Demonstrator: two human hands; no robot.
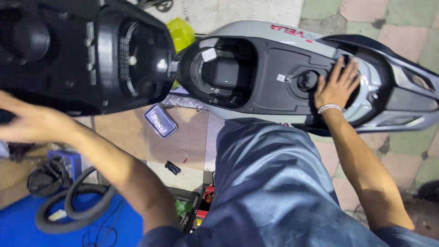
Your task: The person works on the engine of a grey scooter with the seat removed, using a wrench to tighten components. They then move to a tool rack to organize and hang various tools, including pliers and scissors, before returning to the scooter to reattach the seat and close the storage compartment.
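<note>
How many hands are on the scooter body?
1: the right hand lies flat on the grey scooter beside its fuel cap. The left hand is blurred, off left.

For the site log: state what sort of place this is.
Probably a scooter repair shop. A grey scooter stands with its seat raised, a rubber inner tube lies on the floor, and the right hand rests on the scooter's rear.

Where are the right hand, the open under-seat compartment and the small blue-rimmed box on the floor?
right hand (337, 87): head view, back of the hand.
under-seat compartment (226, 75): head view, its dark floor.
blue-rimmed box (160, 120): head view, its top.
</note>
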